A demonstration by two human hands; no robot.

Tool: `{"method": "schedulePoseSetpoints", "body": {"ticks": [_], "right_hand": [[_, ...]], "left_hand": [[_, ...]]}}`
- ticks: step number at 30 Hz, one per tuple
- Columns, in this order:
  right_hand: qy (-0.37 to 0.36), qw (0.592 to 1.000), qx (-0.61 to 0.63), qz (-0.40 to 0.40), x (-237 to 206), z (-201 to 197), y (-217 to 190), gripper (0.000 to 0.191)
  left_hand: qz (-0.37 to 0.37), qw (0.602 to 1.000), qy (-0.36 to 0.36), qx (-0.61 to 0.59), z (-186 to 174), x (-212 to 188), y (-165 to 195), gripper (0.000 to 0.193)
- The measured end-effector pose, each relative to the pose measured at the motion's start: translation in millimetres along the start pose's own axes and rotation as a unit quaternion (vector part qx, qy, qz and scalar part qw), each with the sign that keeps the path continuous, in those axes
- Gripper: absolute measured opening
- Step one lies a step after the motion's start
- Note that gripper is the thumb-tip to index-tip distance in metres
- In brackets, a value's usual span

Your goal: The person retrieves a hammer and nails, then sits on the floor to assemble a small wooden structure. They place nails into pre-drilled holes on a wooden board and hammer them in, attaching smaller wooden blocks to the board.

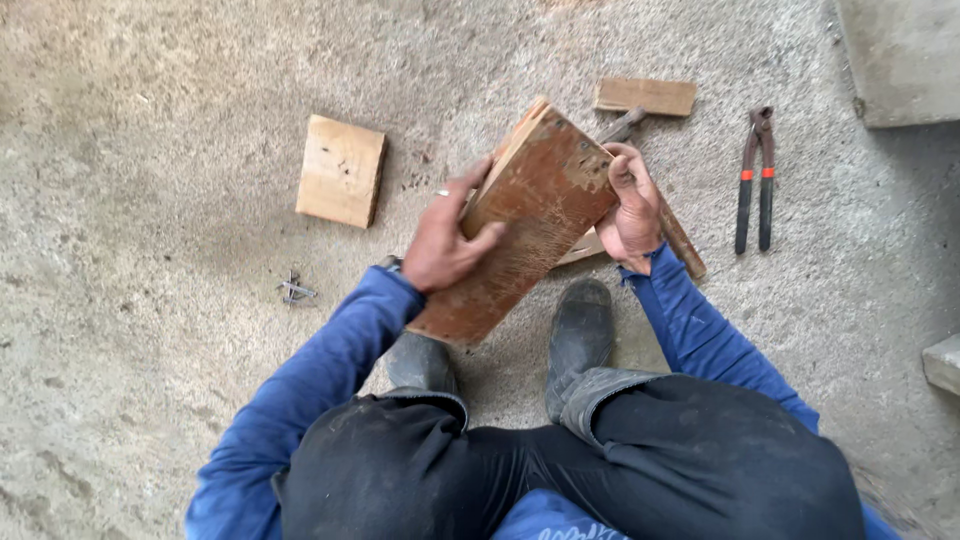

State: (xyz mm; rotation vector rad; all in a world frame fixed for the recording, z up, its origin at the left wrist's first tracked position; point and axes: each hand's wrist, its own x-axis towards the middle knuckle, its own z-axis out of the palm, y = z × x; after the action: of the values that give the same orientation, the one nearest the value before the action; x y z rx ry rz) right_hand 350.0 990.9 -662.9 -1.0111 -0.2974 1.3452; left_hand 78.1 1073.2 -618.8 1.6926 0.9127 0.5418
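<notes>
Tilted above the boots, reddish-brown plywood board (520, 230), gripped at both long edges: left hand (445, 240) fingers clamped over its left edge, thumb on the face; right hand (632, 210) closed round the upper right edge. Beyond, on concrete floor (150, 150): pale wood block (340, 170), pincers (757, 180), loose nails (294, 290).

Reddish-brown board (525, 230), pale wood block (340, 170), pincers (756, 180) with seemingly orange-banded black handles.

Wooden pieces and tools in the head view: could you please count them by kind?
Wooden pieces: 4 – brown board held by left hand and right hand; strip; pale block; small block
Pincers: 1
Hammer: 1
Nail pile: 1
Total: 7
</notes>
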Motion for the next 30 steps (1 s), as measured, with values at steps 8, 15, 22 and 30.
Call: {"method": "schedulePoseSetpoints", "body": {"ticks": [8,15,22,30], "right_hand": [[-0.023,0.999,0.021,0.042,-3.5,1.7,4.2,0.082],[-0.141,0.958,0.212,0.131,-17.3,35.2,6.9,0.108],[-0.192,0.957,0.180,0.122,-25.0,50.0,12.4,0.112],[-0.263,0.954,0.112,0.091,-21.0,35.7,4.9,0.127]], "left_hand": [[0.026,0.993,0.110,0.036,27.5,-20.4,-2.3,0.080],[-0.127,0.983,0.048,-0.120,23.5,-24.9,0.3,0.044],[-0.152,0.985,0.023,-0.084,20.8,-38.0,-5.6,0.048],[-0.161,0.973,-0.001,-0.167,38.5,-27.8,-9.4,0.048]]}}
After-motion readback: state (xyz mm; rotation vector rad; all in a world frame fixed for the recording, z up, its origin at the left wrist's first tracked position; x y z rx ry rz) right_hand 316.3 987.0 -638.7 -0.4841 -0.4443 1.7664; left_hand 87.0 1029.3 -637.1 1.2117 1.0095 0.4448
